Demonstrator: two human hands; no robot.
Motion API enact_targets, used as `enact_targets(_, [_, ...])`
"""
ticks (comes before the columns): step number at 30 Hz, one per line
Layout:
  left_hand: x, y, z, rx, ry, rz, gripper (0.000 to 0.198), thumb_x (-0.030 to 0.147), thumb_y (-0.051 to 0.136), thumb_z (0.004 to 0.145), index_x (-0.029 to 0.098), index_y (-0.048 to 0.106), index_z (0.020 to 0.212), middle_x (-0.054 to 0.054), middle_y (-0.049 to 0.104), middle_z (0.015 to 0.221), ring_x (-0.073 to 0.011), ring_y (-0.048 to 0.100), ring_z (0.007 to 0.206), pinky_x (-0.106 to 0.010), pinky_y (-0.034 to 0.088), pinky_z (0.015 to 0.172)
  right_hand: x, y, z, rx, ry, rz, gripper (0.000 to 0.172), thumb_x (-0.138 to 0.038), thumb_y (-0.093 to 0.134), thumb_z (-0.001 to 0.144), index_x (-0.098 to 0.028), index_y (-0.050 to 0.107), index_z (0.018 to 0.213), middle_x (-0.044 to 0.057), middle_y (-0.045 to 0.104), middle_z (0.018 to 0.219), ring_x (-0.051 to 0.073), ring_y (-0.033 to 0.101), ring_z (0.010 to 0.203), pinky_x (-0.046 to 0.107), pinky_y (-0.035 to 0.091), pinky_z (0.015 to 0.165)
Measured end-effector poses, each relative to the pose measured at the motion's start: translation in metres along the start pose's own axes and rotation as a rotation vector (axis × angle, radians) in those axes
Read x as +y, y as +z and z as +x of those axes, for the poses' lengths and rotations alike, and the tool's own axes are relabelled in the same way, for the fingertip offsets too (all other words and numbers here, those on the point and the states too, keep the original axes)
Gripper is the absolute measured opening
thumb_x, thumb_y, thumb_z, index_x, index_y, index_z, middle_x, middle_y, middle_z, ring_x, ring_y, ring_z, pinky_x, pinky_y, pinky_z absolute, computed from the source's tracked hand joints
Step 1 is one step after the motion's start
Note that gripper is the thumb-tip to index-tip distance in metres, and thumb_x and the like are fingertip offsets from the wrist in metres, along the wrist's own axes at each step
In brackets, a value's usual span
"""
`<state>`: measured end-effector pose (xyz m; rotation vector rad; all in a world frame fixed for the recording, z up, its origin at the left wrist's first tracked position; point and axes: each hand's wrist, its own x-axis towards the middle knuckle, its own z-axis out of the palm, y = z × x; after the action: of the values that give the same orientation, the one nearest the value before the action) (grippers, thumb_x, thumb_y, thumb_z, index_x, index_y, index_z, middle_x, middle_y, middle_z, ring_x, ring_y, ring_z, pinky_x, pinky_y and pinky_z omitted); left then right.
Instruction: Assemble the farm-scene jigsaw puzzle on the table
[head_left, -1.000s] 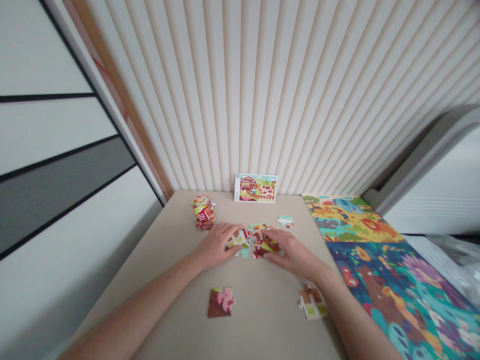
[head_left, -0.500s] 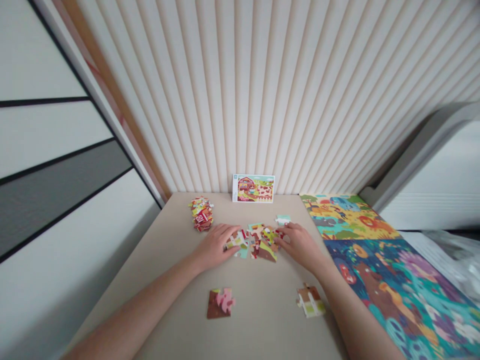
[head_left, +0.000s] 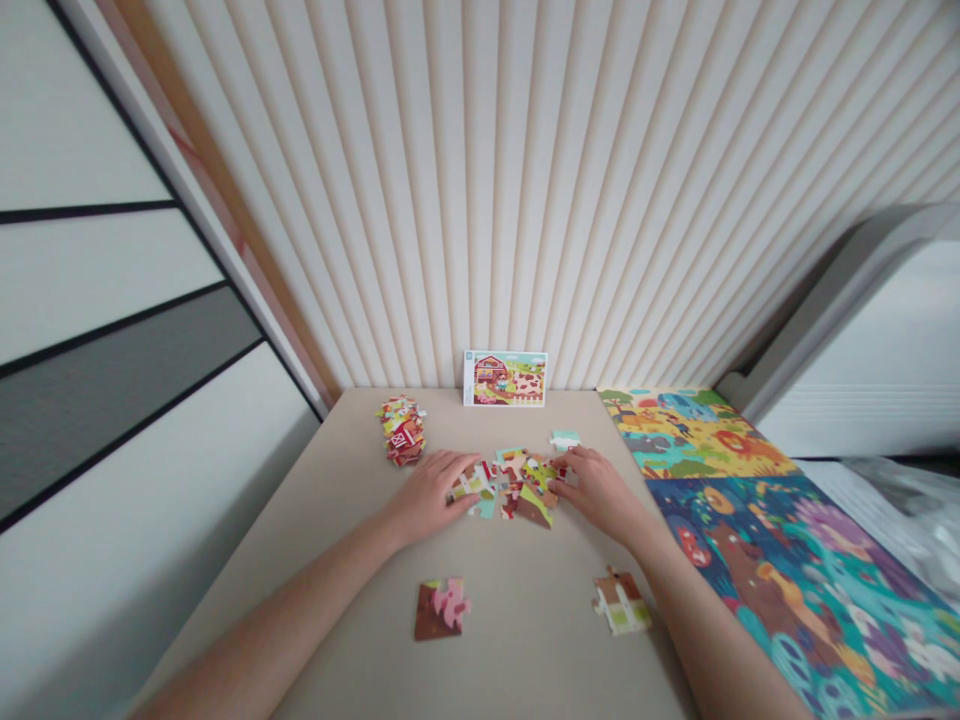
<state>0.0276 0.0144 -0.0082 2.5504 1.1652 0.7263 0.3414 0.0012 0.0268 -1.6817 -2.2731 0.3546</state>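
Note:
Loose jigsaw pieces point(head_left: 534, 508) lie in a cluster at the middle of the table, some overlapping. My left hand point(head_left: 429, 494) rests at the cluster's left side, thumb and fingers apart around a few pieces point(head_left: 469, 482) with white and green on them. On the other side my right hand point(head_left: 595, 490) has its fingertips at the cluster's right edge, thumb and forefinger apart beside a reddish piece; its other fingers are partly hidden. Just beyond it lies a pale blue piece point(head_left: 565, 439). Nearer me are a pig corner piece point(head_left: 441, 609) and a fence piece point(head_left: 622, 603).
A pile of puzzle pieces point(head_left: 403, 432) sits at the back left of the table point(head_left: 352, 600). A farm picture card point(head_left: 506, 379) leans against the ribbed wall point(head_left: 480, 200). Along the right lie a yellow animal picture point(head_left: 694, 435) and a dark blue one point(head_left: 810, 590), near clear plastic point(head_left: 900, 530).
Both hands stay at the central cluster with barely any movement. The view has shifted very slightly; the pieces near me lie as before.

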Motion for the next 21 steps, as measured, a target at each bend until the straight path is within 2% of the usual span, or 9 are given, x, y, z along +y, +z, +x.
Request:
enact_targets(3, [0.0003,-0.0005,-0.0001,0.001,0.004,0.002,0.052,0.037,0.067,0.09,0.027,0.05,0.139,-0.009,0.064,0.125,-0.0271,0.058,0.116,-0.044,0.046,0.101,0.0025,0.0012,0.0003,-0.007,-0.019,0.012,0.026,-0.034,0.066,0.09,-0.021,0.074,0.112,0.011,0.07,0.108,0.025,0.063,0.107,0.034,0.043,0.096])
enact_targets(8, [-0.0002,0.0009,0.0,0.003,0.01,0.005,0.051,0.036,0.066,0.09,0.026,0.051,0.138,-0.01,0.064,0.124,-0.0274,0.058,0.115,-0.045,0.046,0.101,0.0035,0.0012,0.0002,0.02,-0.016,0.076,0.02,-0.029,0.069,0.086,-0.021,0.073,0.104,0.009,0.07,0.104,0.023,0.063,0.101,0.032,0.044,0.091])
enact_targets(14, [0.0002,0.0002,0.0003,-0.006,0.011,0.006,0.05,0.037,0.066,0.091,0.025,0.051,0.138,-0.01,0.064,0.125,-0.027,0.058,0.115,-0.044,0.045,0.1,-0.0003,-0.0014,0.0,0.036,0.027,0.282,0.011,-0.024,0.062,0.085,-0.02,0.066,0.094,0.002,0.069,0.084,0.017,0.062,0.076,0.027,0.044,0.071])
enact_targets(19, [0.001,-0.0013,0.0001,-0.007,0.014,0.011,0.049,0.038,0.063,0.093,0.026,0.051,0.139,-0.01,0.063,0.127,-0.0272,0.058,0.116,-0.044,0.045,0.101,0.0013,-0.0058,0.0021,0.142,0.073,0.448,0.022,-0.035,0.059,0.09,-0.018,0.066,0.102,0.003,0.067,0.08,0.017,0.06,0.072,0.028,0.044,0.067])
enact_targets(21, [0.001,-0.0013,0.0002,-0.012,0.013,0.011,0.049,0.039,0.063,0.093,0.026,0.051,0.139,-0.01,0.063,0.126,-0.0274,0.058,0.116,-0.044,0.045,0.101,0.0001,-0.0079,0.0016,0.086,0.061,0.571,0.028,-0.041,0.06,0.09,-0.017,0.066,0.102,0.003,0.067,0.079,0.016,0.06,0.072,0.027,0.045,0.065])
